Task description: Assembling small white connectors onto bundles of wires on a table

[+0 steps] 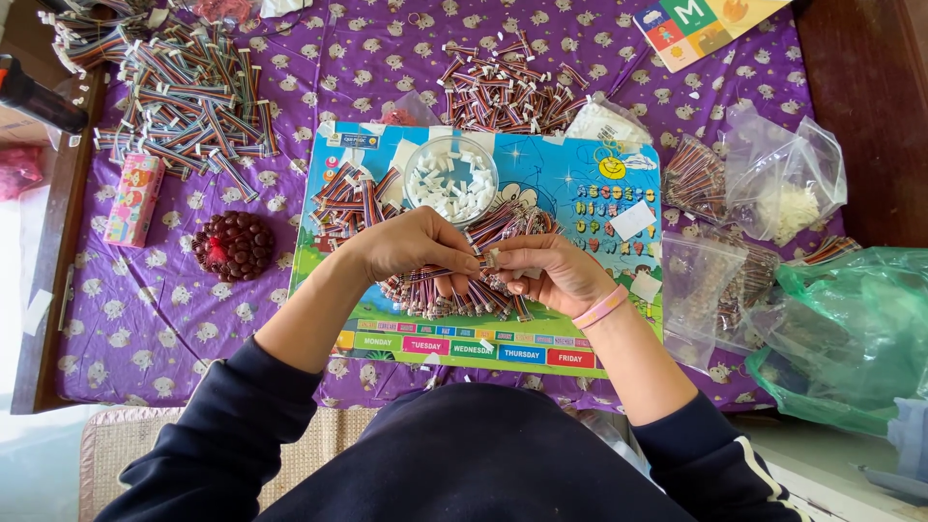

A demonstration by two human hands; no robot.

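Right now we pinch a small white connector (pixel 492 257) between left hand (pixel 411 244) and right hand (pixel 548 271), fingertips pressed together above the loose wire bundle (pixel 454 290) at the board's (pixel 580 198) middle. Slack fingers could drop it among those wires, or knock the nearby bowl (pixel 450 180).

Both hands, left hand (pixel 411 244) and right hand (pixel 551 271), fingertips together on a striped wire lead (pixel 490 257) above the board (pixel 599 184)

I saw bright, even daylight across the view; the lower left corner was overexposed. Shadows stayed soft. Focus was sharp centrally, with mild wide-angle bending at the edges.
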